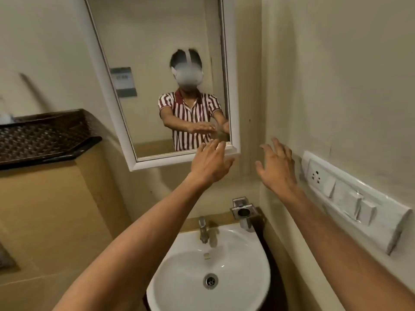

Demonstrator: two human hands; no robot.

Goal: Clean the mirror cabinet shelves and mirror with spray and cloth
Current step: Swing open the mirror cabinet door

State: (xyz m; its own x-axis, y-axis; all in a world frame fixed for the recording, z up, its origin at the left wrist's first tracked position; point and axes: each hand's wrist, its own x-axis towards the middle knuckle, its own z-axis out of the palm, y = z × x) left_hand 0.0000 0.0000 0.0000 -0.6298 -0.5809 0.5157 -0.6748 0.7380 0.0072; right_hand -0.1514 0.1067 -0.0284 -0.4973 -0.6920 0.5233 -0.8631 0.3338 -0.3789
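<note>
1. My left hand [210,163] is stretched out in front of me, fingers spread and flat, with nothing in it; its fingertips reach the lower right corner of the mirror cabinet [232,90], over the white frame.
2. My right hand [277,169] is raised just to the right of the cabinet, near the corner where the two walls meet. Its fingers are splayed and slightly curled, and it grips nothing.
3. The two hands are near each other but apart, both bare and at about the same height.
4. The mirror cabinet hangs on the wall ahead, its door closed, so I cannot see the shelves. The mirror [157,52] reflects my striped shirt and both outstretched arms.
5. Below my arms sits the white sink [244,265], with a metal tap [203,230] at its back edge and a drain [210,281] in the bowl.
6. A metal holder [243,213] is fixed to the wall just right of the tap.
7. On the right-hand wall runs a white switch panel [354,198] with a socket and several switches.
8. To the left, a dark woven tray [45,135] rests on top of a tan ledge [45,198].
</note>
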